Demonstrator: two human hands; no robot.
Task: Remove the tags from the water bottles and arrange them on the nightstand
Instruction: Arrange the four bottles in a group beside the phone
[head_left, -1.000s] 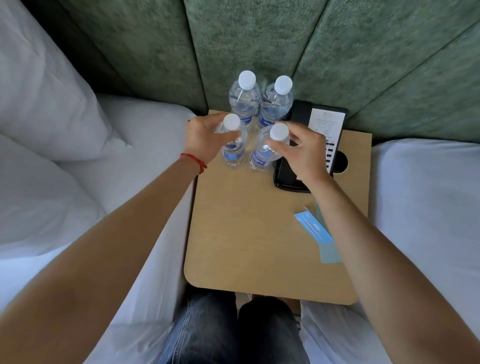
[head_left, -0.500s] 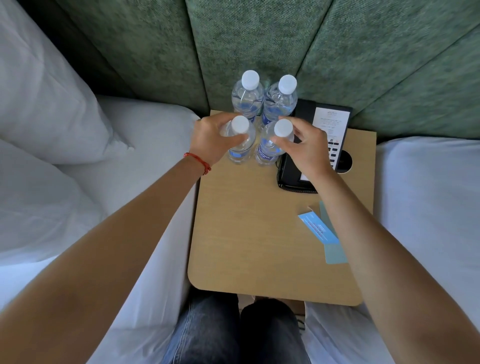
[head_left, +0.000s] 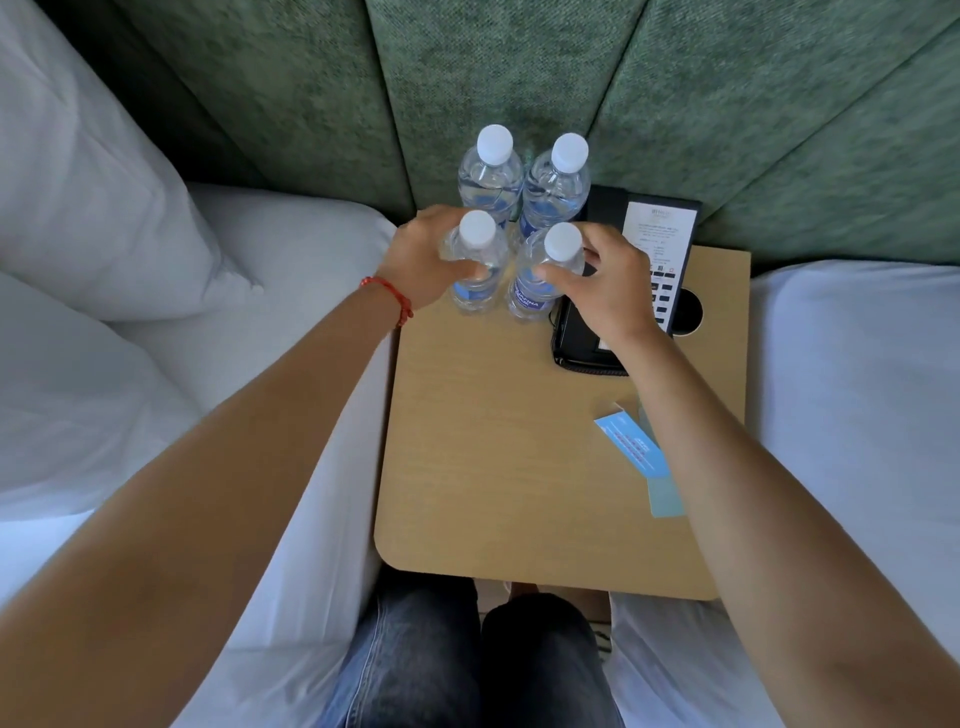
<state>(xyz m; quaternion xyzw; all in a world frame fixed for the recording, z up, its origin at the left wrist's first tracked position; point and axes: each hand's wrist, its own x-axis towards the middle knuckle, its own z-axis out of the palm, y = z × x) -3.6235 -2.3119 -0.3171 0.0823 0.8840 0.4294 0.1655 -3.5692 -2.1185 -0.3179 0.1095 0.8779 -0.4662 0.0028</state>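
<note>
Standing bottles (head_left: 479, 270) between hands (head_left: 610, 283)

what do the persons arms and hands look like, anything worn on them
Both forearms are bare, with no sleeves in view. The left hand has a thin red cord bracelet at its wrist. The right hand shows no ring, watch or glove.

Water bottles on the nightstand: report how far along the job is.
Done: blue paper tags lie loose on the tan wooden nightstand; two clear white-capped back bottles stand by the wall.
In hand: left hand and right hand each grip a front bottle.
Left: release them.
</note>
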